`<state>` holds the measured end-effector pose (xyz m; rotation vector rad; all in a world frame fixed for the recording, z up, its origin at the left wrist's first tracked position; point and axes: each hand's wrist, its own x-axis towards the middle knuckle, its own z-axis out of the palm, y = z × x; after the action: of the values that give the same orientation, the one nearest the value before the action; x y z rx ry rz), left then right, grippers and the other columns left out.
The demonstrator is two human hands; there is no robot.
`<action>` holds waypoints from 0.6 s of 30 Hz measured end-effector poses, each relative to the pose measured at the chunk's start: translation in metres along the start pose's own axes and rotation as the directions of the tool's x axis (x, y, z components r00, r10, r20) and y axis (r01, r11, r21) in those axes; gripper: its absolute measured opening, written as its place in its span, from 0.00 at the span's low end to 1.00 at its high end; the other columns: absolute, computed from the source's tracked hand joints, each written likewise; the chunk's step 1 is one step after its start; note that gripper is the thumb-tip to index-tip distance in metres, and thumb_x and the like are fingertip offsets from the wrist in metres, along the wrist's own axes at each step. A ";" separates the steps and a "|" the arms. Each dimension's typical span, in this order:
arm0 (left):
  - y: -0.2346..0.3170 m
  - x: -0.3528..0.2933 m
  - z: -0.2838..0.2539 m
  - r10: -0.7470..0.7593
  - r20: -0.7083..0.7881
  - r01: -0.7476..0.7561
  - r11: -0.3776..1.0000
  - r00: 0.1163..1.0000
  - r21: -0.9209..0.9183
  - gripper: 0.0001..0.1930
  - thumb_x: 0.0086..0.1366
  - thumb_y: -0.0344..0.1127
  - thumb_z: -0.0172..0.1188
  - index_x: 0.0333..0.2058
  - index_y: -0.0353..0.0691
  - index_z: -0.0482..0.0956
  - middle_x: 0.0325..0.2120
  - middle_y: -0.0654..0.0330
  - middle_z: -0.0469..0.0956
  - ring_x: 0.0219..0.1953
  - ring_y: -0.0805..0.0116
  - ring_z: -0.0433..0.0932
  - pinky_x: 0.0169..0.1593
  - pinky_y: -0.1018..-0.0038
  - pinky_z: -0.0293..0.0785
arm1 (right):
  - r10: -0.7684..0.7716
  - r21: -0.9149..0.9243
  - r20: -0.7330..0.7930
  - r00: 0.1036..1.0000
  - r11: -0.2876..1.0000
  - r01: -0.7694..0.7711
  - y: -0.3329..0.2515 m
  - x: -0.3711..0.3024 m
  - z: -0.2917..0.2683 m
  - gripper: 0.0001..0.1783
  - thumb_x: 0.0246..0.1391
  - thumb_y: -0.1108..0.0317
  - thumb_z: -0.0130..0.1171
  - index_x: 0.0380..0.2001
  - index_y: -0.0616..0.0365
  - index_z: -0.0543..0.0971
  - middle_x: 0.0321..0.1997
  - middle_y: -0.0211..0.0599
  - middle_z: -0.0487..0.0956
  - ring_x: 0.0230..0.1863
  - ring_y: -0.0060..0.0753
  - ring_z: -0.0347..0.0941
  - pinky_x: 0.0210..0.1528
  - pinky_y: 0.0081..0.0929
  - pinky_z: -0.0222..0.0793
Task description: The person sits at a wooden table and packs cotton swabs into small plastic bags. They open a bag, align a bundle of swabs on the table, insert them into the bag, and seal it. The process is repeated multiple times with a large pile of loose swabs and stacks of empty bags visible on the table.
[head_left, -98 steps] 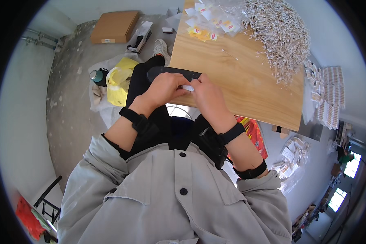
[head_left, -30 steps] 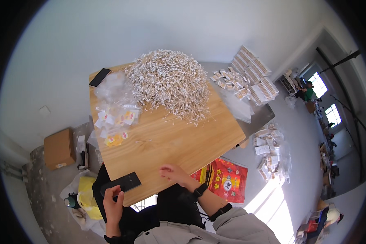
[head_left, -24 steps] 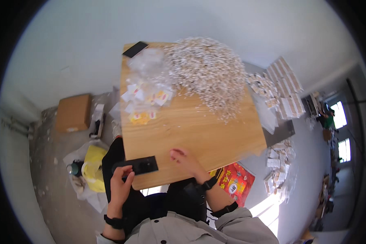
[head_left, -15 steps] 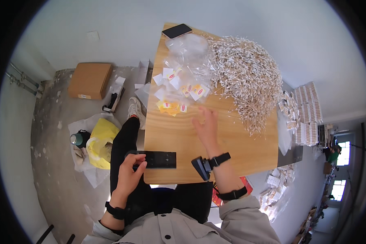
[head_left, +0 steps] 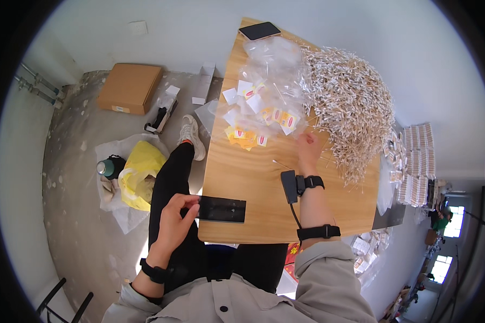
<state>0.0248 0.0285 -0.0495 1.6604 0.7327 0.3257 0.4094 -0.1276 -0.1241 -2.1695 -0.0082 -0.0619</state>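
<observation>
My right hand (head_left: 309,148) is closed, its fingers curled together over the tabletop beside a large heap of cotton swabs (head_left: 350,99). Whatever its fingers pinch, if anything, is too small to make out. A single cotton swab (head_left: 281,164) lies apart on the wood, left of my right wrist. At the table's near left corner, the bent fingers and thumb of my left hand (head_left: 175,220) come together at the end of a flat black panel (head_left: 223,209); their grip is partly hidden. Clear plastic bags (head_left: 277,67) and yellow-and-white printed cards (head_left: 245,137) lie left of the heap.
A phone (head_left: 260,30) rests at the far end of the wooden table (head_left: 275,215). On the floor to the left are a cardboard box (head_left: 130,88), a yellow plastic bag (head_left: 140,175) and a bottle (head_left: 106,168). Stacked packs (head_left: 417,161) stand beyond the right side.
My right hand has moved nearer the heap, and its spread fingers have curled together. A lone cotton swab now shows on the tabletop. My left hand stays by the black panel; the view has shifted.
</observation>
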 end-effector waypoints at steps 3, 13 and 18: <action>-0.008 0.031 0.001 0.136 -0.103 -0.132 0.990 0.985 0.049 0.10 0.61 0.27 0.61 0.42 0.35 0.80 0.41 0.56 0.77 0.39 0.67 0.77 0.44 0.74 0.72 | -0.312 -0.088 -0.102 0.945 0.949 0.304 -0.023 -0.028 -0.005 0.16 0.53 0.65 0.64 0.43 0.61 0.79 0.38 0.36 0.80 0.35 0.28 0.76 0.39 0.27 0.71; -0.024 0.185 0.021 -0.471 0.035 0.415 0.737 0.881 -0.534 0.15 0.65 0.41 0.62 0.47 0.42 0.75 0.45 0.62 0.78 0.49 0.75 0.74 0.48 0.79 0.67 | -0.205 0.383 0.674 0.710 0.918 -0.099 -0.100 -0.196 -0.022 0.10 0.61 0.74 0.56 0.45 0.63 0.77 0.36 0.29 0.76 0.35 0.19 0.75 0.37 0.17 0.69; -0.030 0.149 0.005 -0.380 0.014 0.288 0.677 0.925 -0.678 0.13 0.65 0.42 0.61 0.44 0.43 0.76 0.37 0.65 0.80 0.41 0.75 0.78 0.46 0.78 0.68 | -0.064 0.342 0.726 0.685 0.897 -0.280 -0.084 -0.220 -0.043 0.11 0.63 0.70 0.55 0.46 0.62 0.77 0.38 0.30 0.77 0.37 0.20 0.76 0.37 0.17 0.69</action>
<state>0.1328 0.1199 -0.1060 0.7938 0.8718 0.3783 0.1857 -0.1117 -0.0410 -1.6070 -0.3187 0.8163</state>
